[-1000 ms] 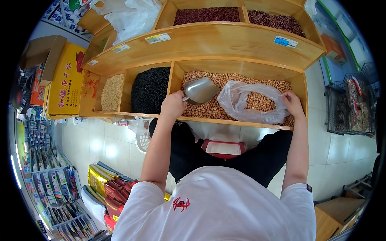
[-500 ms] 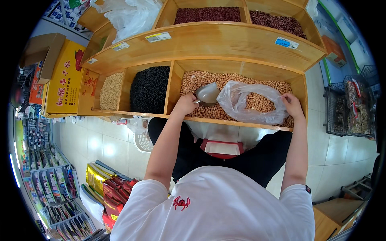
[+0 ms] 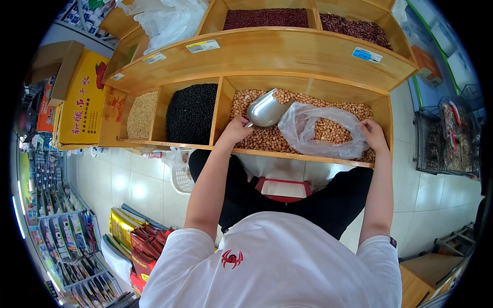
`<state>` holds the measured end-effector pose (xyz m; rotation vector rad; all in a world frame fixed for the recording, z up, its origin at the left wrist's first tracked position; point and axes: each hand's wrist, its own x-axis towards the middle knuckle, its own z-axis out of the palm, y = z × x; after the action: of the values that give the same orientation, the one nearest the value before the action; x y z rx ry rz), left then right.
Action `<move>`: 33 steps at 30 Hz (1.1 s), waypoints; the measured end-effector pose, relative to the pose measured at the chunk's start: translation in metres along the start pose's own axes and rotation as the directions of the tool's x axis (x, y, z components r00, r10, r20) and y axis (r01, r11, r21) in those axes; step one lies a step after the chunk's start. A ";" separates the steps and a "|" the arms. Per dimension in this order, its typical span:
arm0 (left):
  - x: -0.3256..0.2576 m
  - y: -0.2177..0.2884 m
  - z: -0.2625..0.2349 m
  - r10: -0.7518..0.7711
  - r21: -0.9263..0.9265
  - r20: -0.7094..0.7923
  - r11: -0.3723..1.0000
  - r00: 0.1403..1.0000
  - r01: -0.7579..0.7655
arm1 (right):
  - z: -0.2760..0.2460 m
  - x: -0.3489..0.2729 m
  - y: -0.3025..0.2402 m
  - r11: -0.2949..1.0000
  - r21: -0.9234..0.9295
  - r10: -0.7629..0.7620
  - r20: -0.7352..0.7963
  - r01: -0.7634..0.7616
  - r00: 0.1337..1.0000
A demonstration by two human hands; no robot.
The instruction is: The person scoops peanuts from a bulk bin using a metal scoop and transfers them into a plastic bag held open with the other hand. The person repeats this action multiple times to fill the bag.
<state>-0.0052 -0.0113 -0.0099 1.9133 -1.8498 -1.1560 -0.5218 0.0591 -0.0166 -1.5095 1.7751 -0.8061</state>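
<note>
Lifted since half a second ago, the shiny metal scoop point(image 3: 265, 109) now carries a heap of pale brown peanuts and tilts toward the clear plastic bag point(image 3: 322, 132) at its three o'clock, its mouth just beside the bag's opening. From the head view, the left hand point(image 3: 236, 129) has its fingers closed around the scoop's handle at the scoop's seven o'clock, while the right hand point(image 3: 374, 134) pinches the bag's far edge, holding it open over the wooden bin of peanuts point(image 3: 267, 138). Black beans point(image 3: 192, 113) fill the compartment at nine o'clock of the left hand.
</note>
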 end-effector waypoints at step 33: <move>-0.056 0.075 -0.014 0.341 0.032 -0.178 0.940 0.923 -0.341 | 0.001 0.000 0.002 0.997 0.034 -0.074 -0.011 0.074 0.997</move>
<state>-0.0441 0.0231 0.0696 1.5514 -1.9773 -0.8398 -0.5225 0.0595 -0.0186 -1.5591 1.7120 -0.8777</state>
